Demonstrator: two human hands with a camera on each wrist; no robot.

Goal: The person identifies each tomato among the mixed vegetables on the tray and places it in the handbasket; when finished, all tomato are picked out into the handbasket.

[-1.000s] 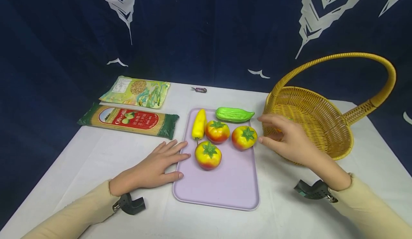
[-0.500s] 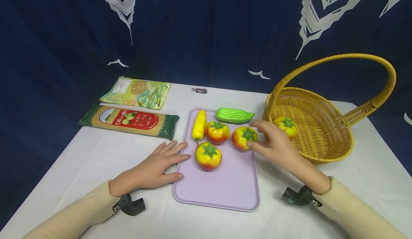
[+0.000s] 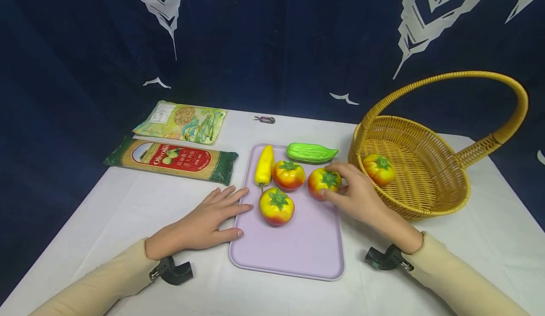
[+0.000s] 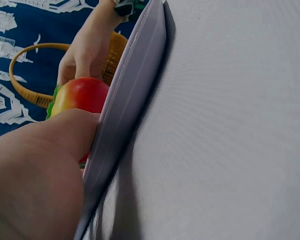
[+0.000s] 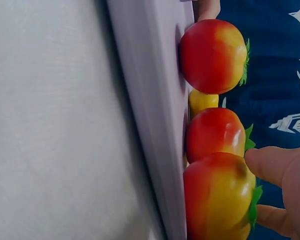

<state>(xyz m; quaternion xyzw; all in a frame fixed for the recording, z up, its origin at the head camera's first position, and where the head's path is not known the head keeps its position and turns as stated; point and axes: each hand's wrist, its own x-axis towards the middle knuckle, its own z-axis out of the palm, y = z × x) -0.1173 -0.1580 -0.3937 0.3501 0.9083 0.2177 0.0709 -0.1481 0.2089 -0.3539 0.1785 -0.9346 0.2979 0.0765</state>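
On a lilac tray (image 3: 294, 254) lie three red-and-yellow toy tomatoes with green leaf tops, a yellow toy pepper (image 3: 264, 165) and a bumpy green toy vegetable (image 3: 312, 153). My right hand (image 3: 362, 193) reaches over the tray's right edge, thumb and fingers round the rightmost toy tomato (image 3: 321, 179), which still sits on the tray. In the right wrist view the thumb (image 5: 270, 162) is at this tomato's upper edge. Flat beside the tray's left rim, my left hand (image 3: 204, 221) has its fingers spread, fingertips at the rim near the front toy tomato (image 3: 272, 212). The third toy tomato (image 3: 284, 179) sits behind.
To the right stands a wicker basket (image 3: 419, 179) with a tall arched handle; another toy tomato (image 3: 378, 170) lies inside. A spaghetti packet (image 3: 170, 160) and a green pouch (image 3: 183, 122) lie at the back left. A small dark wrapped item (image 3: 266, 119) lies near the back edge.
My right hand has moved left from the basket's near side to the rightmost toy tomato, uncovering the tomato inside the basket. My left hand has stayed in place.
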